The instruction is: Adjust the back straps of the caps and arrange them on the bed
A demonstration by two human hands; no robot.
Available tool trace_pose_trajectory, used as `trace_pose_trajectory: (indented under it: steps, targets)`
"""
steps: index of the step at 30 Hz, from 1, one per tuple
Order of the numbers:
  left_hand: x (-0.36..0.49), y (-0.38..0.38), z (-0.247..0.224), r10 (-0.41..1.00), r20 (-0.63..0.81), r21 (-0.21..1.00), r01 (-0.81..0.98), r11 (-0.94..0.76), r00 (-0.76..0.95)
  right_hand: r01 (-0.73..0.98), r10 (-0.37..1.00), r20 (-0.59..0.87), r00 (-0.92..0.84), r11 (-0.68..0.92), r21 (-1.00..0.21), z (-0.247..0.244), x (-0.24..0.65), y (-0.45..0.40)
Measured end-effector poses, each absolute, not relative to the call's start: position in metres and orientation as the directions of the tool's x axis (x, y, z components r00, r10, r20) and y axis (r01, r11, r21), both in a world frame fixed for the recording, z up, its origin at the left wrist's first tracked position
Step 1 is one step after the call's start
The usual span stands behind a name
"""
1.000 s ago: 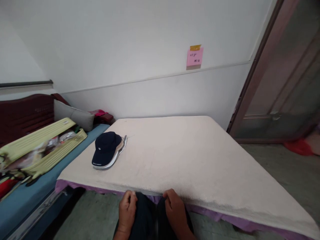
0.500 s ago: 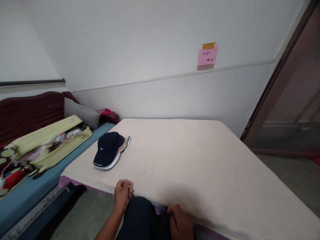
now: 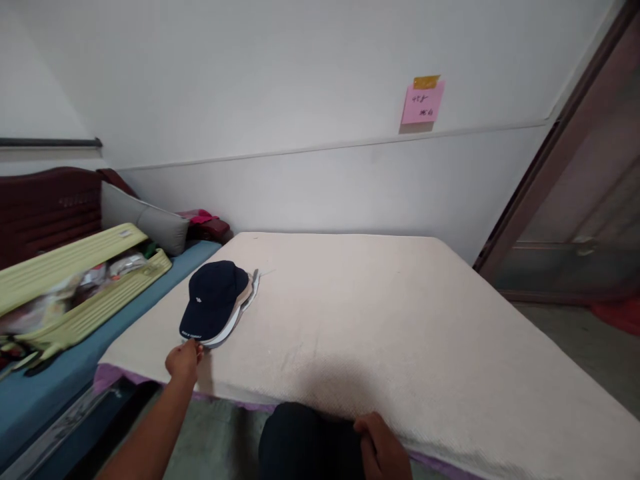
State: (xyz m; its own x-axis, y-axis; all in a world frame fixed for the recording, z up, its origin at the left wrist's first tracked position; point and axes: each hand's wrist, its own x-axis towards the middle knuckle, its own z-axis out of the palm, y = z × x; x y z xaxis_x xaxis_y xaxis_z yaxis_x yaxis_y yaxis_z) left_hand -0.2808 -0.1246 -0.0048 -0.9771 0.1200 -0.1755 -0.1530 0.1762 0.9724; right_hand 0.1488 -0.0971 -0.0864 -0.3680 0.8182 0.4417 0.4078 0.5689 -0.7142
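Observation:
Several caps lie stacked at the left of the cream-covered table (image 3: 350, 300), with a navy cap (image 3: 215, 297) on top and the white brim of another (image 3: 227, 331) showing beneath. My left hand (image 3: 184, 360) is at the front brims of the stack, its fingers pinched together at the navy cap's brim edge. Which brims lie between the fingertips cannot be made out. Over my lap, by the table's front edge, my right hand (image 3: 383, 443) rests with its fingers curled and nothing visible in it.
On the left, a blue mattress (image 3: 200, 257) bears a yellow-green opened case (image 3: 85, 257) with plastic bags inside, and a grey pillow (image 3: 147, 220). A pink note (image 3: 423, 103) is taped to the wall. A brown-framed door (image 3: 565, 200) stands at the right.
My left hand has moved left and forward from the table's front edge to the brims of the caps. The view has shifted slightly; my right hand stays near my lap.

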Motion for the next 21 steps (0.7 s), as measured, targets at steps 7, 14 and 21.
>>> trace_pose_trajectory:
  steps: [7,14,21]
  targets:
    - [-0.298,-0.126,0.001,0.196,-0.417,0.909,-0.406,0.096,-0.888,0.449,0.827,0.422,-0.371,0.557,-0.698,-0.073,0.149,-0.099]
    - [-0.304,-0.121,0.016,0.288,-0.456,0.881,-0.474,0.01,-0.842,0.45,0.841,0.393,-0.371,0.533,-0.716,-0.067,0.145,-0.102]
    - [-0.307,-0.11,0.041,0.454,-0.454,0.826,-0.554,-0.109,-0.767,0.445,0.844,0.399,-0.358,0.53,-0.722,-0.067,0.144,-0.102]
